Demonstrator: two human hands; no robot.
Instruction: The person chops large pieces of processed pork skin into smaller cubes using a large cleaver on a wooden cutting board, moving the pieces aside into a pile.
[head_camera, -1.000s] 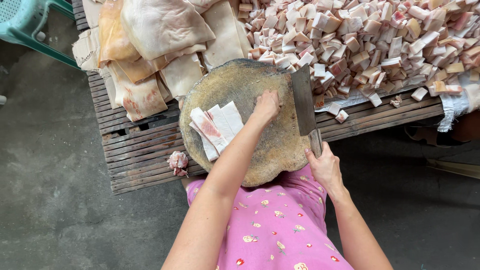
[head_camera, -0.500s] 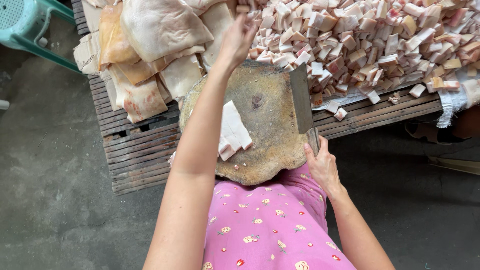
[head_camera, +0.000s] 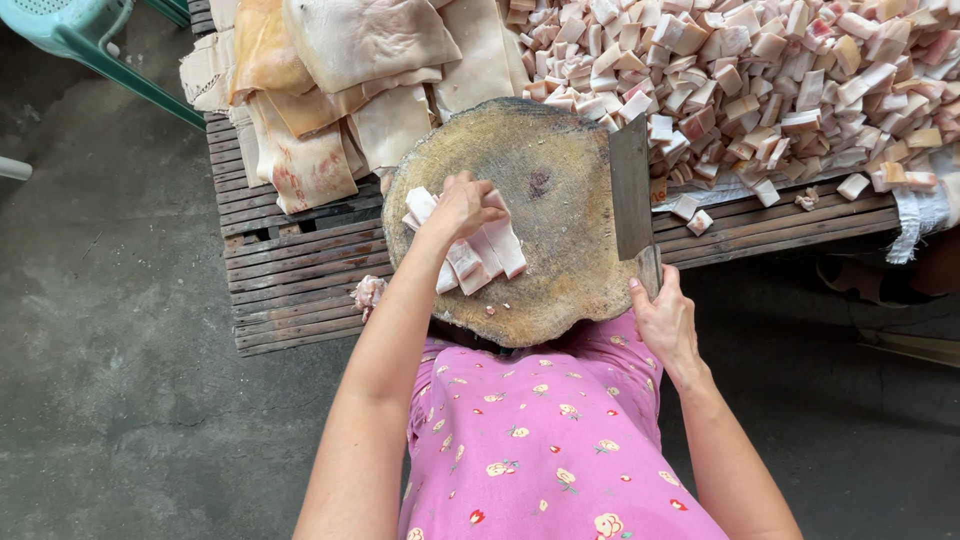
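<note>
A round wooden chopping block (head_camera: 560, 180) stands on a slatted wooden pallet (head_camera: 290, 270). My left hand (head_camera: 462, 205) rests on a small stack of pale pink-and-white meat strips (head_camera: 480, 255) at the block's left side, fingers curled over them. My right hand (head_camera: 662, 318) grips the handle of a cleaver (head_camera: 630, 185), whose blade stands upright on the block's right edge. I wear a pink flowered top.
A big heap of cubed meat pieces (head_camera: 760, 80) covers the pallet's right half. Large slabs of pale skin-on meat (head_camera: 350, 70) lie at the back left. A teal plastic stool (head_camera: 90, 40) stands at the top left on the concrete floor. One scrap (head_camera: 368, 292) hangs off the pallet's front.
My left hand reached up toward the far pile, then came back down onto the meat strips on the block. The cleaver and right hand stayed in place.
</note>
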